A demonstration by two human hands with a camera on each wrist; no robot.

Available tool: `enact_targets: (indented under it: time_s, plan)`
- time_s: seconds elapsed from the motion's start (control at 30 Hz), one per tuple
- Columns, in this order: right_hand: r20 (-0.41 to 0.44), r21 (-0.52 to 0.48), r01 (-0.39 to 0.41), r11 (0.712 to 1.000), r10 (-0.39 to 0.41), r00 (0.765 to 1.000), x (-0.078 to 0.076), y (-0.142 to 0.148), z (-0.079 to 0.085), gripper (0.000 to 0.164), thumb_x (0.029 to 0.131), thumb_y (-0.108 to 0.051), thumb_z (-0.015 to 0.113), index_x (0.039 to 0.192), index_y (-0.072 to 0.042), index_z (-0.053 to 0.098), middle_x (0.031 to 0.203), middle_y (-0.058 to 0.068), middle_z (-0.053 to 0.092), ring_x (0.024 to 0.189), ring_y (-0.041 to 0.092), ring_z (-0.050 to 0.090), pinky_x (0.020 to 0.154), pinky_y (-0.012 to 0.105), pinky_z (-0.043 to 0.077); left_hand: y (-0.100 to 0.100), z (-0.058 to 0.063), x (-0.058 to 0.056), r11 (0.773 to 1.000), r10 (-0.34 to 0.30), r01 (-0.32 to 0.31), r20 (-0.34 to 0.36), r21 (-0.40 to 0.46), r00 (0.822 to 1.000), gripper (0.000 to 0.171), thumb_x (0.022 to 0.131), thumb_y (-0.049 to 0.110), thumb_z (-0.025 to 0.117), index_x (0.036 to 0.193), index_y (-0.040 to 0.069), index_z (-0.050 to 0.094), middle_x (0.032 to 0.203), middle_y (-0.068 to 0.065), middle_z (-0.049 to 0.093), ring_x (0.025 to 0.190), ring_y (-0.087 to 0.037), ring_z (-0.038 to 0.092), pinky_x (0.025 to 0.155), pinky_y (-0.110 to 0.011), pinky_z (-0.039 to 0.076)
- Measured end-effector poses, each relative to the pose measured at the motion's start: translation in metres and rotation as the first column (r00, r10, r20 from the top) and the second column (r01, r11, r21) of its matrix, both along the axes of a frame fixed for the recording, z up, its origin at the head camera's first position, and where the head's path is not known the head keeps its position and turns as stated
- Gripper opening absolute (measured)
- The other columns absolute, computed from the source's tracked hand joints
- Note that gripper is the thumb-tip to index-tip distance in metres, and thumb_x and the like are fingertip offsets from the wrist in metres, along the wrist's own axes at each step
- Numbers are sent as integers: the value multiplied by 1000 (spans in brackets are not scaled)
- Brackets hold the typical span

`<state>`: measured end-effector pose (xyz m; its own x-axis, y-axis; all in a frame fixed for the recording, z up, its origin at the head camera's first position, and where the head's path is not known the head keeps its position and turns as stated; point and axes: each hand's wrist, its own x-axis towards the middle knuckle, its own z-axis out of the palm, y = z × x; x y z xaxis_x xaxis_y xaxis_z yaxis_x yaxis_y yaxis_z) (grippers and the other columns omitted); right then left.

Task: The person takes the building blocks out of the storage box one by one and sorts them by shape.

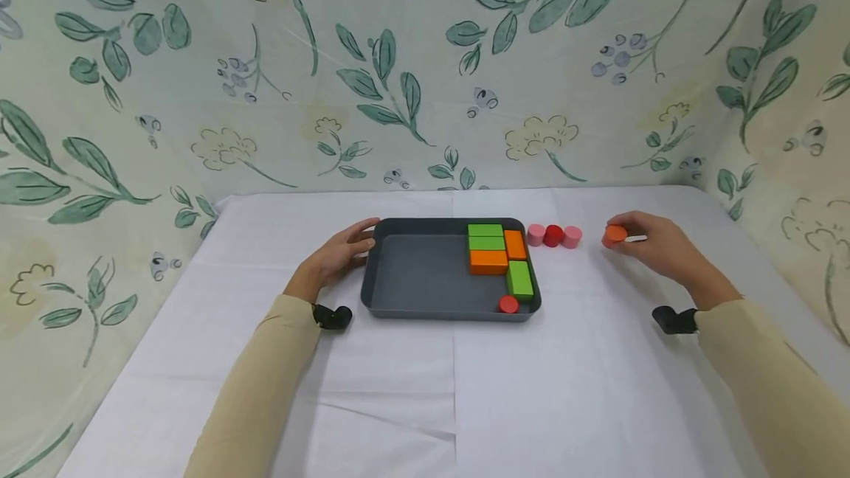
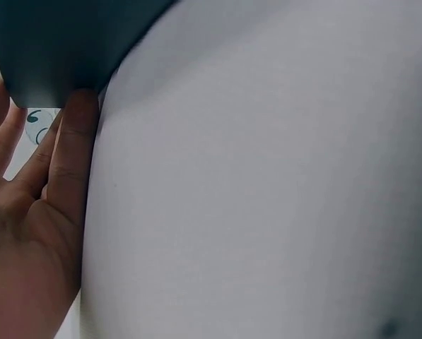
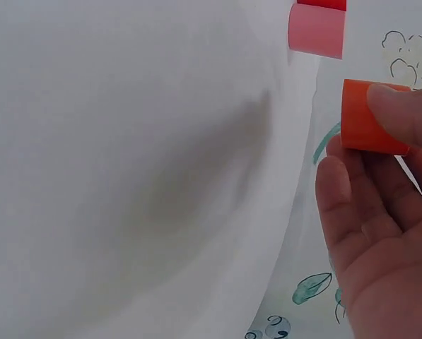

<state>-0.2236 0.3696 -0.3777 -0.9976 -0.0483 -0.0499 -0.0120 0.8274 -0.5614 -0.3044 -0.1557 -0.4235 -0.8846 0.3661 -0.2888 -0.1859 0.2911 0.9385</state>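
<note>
My right hand point(image 1: 654, 243) pinches an orange cylinder point(image 1: 614, 234) between thumb and fingers, at the right of the table. In the right wrist view the thumb lies across the side of the cylinder point(image 3: 359, 116). My left hand point(image 1: 339, 255) rests against the left side of a dark grey tray point(image 1: 425, 314), its fingers fairly straight. The left wrist view shows fingertips right at the tray's outer wall point(image 2: 55, 56). Inside the tray's right part stand green blocks point(image 1: 520, 280), orange blocks point(image 1: 488, 262) and one red cylinder point(image 1: 508, 305).
Between tray and right hand stands a row: a pink cylinder point(image 1: 536, 234), a red cylinder point(image 1: 553, 235) and another pink cylinder point(image 1: 571, 237). A white cloth point(image 1: 398, 389) covers the table. Behind it hangs a leaf-patterned curtain point(image 1: 425, 139).
</note>
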Motion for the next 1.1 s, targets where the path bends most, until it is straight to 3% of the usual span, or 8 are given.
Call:
enact_targets:
  time_s: [0.4,0.67,1.1]
  plan:
    - [88,-19,35,999,-33,996,-19,-8,-12,47,98,-14,57,141,0,45,141,29,46,130,49,40,110,64,41,3,0,-1,1000,12,-12,15,4,1000,58,103,21,52,156,30,30,166,-6,23,153,-30,27,125,-52,27]
    - [133,-35,72,997,-66,989,-28,-9,-14,48,98,-13,56,143,0,43,142,29,43,129,47,38,111,64,41,0,2,0,1000,-11,11,-1,0,1000,58,104,20,50,157,29,28,167,-8,20,153,-32,24,125,-53,25]
    - [209,-72,99,992,-82,974,-38,-10,-24,51,97,-14,56,145,-3,42,144,29,41,130,47,36,111,63,41,1,1,-1,1000,12,-12,5,-3,1000,58,103,21,52,156,30,30,167,-7,22,153,-30,26,125,-52,27]
